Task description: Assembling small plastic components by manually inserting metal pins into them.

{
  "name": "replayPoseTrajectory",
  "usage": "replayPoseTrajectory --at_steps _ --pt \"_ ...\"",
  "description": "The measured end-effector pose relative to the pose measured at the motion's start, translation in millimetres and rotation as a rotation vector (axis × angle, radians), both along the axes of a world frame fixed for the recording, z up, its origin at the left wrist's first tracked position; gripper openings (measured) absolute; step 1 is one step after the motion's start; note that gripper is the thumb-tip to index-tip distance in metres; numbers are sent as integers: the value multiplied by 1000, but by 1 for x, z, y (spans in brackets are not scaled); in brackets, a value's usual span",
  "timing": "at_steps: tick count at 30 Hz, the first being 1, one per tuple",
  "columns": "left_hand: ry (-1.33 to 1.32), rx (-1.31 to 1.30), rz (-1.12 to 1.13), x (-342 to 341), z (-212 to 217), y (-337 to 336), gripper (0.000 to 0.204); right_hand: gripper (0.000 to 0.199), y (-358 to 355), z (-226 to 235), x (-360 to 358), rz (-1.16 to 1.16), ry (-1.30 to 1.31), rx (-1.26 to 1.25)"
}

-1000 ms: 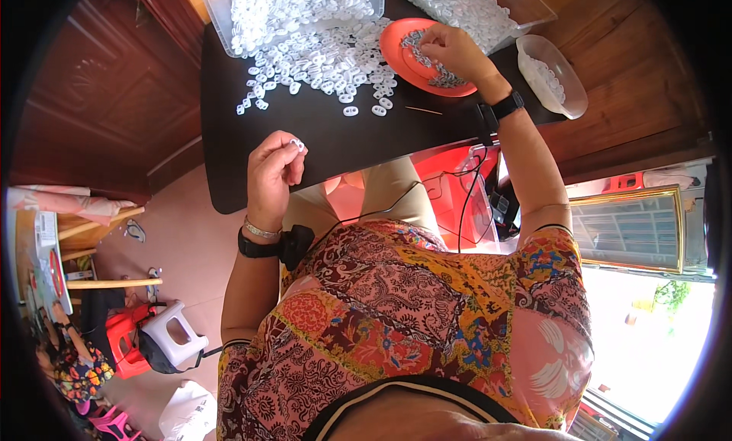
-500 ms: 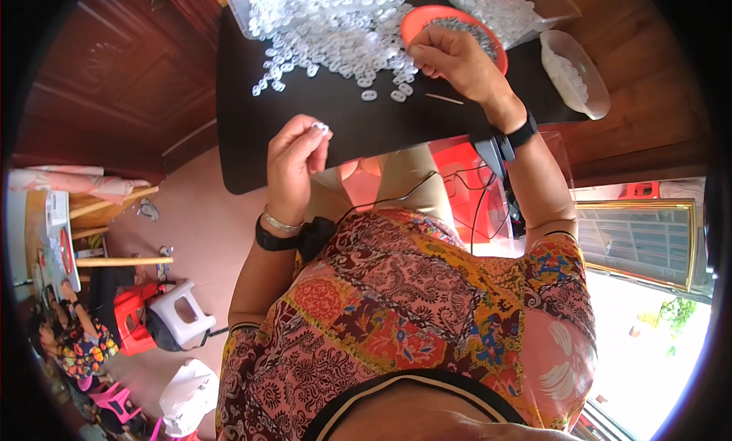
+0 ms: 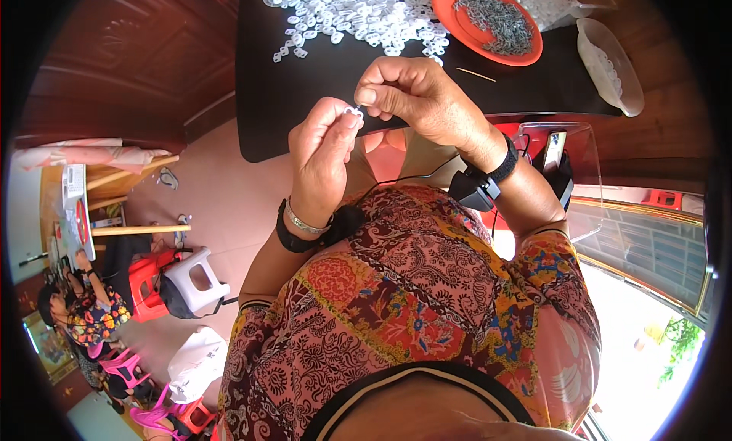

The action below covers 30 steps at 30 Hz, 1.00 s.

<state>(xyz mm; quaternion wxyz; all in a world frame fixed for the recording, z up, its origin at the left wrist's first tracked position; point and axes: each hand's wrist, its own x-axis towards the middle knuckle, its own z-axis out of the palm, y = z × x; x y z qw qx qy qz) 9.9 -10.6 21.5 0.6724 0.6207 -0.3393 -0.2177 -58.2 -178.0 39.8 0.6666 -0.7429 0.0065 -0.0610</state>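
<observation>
My left hand (image 3: 324,155) pinches a small white plastic piece with holes (image 3: 352,111) between thumb and fingertips. Close against it is my right hand (image 3: 427,101), thumb and forefinger pressed together on a tiny dark metal piece (image 3: 358,107) whose kind is too small to make out. Both hands are above the near edge of the black table (image 3: 267,120). Beyond them lies a loose heap of similar white plastic pieces (image 3: 381,21). An orange-red plate (image 3: 450,25) at the far right bears many small grey metal pieces (image 3: 496,21).
A thin wooden stick (image 3: 476,75) lies before the plate. A translucent tub (image 3: 630,94) with white pieces stands at the table's right, near a bag of white pieces (image 3: 537,2). Stools (image 3: 194,284) and another person (image 3: 91,311) are at the left.
My right hand has come from over the plate, leftward and nearer, to meet the left hand. My left hand has shifted slightly right and up, still pinching the white piece. The view has tilted.
</observation>
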Motion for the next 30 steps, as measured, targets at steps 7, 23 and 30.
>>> replayPoseTrajectory --at_steps 7,23,30 --pt "15 -1 -12 -1 -1 2 16 16 6 -1 -3 -4 19 18" --pt "-51 -30 19 -3 -8 0 17 13 14 -1 -7 -75 -58 -232" --pt "-58 -48 50 -8 -10 -1 21 12 19 -10 -8 -152 -300 -432"
